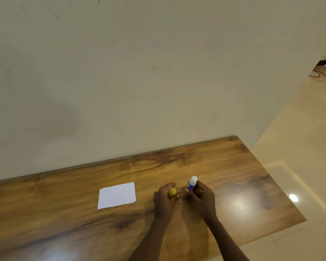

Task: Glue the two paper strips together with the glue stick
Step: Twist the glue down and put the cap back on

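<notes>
Paper strips (117, 195) lie on the left, white and stacked almost flush, so only a thin offset along the right and near edges hints at more than one sheet; how many is hard to tell. To their right, well apart, the left hand (165, 199) curls around a yellow cap (172, 192), most of it buried in the fingers. Just beside it, the right hand (201, 198) closes around the glue stick (192, 183), whose blue body and white top rise upright above the knuckles; its base is hidden in the grip. Both forearms run off the bottom edge. Everything rests on a glossy wood-grain table (233, 166) with glare patches, set against a plain beige wall (139, 72). Pale tiled floor (299, 147) shows on the right.
</notes>
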Demonstrator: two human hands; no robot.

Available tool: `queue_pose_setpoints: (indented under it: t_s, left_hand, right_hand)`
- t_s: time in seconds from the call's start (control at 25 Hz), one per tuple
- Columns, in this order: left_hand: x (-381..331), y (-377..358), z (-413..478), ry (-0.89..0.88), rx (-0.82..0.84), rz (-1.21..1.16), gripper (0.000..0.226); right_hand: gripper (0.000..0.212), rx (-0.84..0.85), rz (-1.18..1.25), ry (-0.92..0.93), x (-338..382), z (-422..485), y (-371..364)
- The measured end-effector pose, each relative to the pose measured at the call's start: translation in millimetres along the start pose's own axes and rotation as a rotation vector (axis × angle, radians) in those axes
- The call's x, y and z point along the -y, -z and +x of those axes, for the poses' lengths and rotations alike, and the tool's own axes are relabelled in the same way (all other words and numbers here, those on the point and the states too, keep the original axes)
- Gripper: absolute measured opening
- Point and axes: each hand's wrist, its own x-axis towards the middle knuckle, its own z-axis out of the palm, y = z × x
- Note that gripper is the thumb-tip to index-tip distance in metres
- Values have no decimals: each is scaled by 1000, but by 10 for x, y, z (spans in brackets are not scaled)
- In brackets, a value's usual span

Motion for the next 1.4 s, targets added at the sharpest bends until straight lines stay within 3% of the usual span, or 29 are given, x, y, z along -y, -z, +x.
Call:
queue_pose_setpoints:
  t_s: [0.24, 0.52, 0.72, 1.0, 1.08, 1.24, 1.4]
  left_hand:
    - [-68, 1006, 7, -18, -68, -41, 34]
    - [-813, 2431, -175, -204, -119, -125, 32]
    - [-1339, 2880, -437, -312, -242, -241, 30]
    - [-1699, 3171, -636, -382, -331, -296, 28]
    - [-1743, 3238, -661, -383, -328, -334, 25]
    - [-1850, 3315, -686, -418, -310, -352, 25]
    - [-1961, 3320, -685, -460, -302, -327, 24]
  right_hand:
    - [17, 103, 69, 155, 626, -167, -195]
    - [15, 192, 171, 452, 2133, -175, -383]
    - [19, 146, 225, 593, 2938, -198, -272]
    - [21, 116, 270, 696, 3435, -311, -142]
    - [19, 170, 370, 595, 3469, -353, -91]
    - [57, 616, 815, -12, 3510, -451, -4]
    - [39, 759, 1250, -288, 3631, -534, 0]
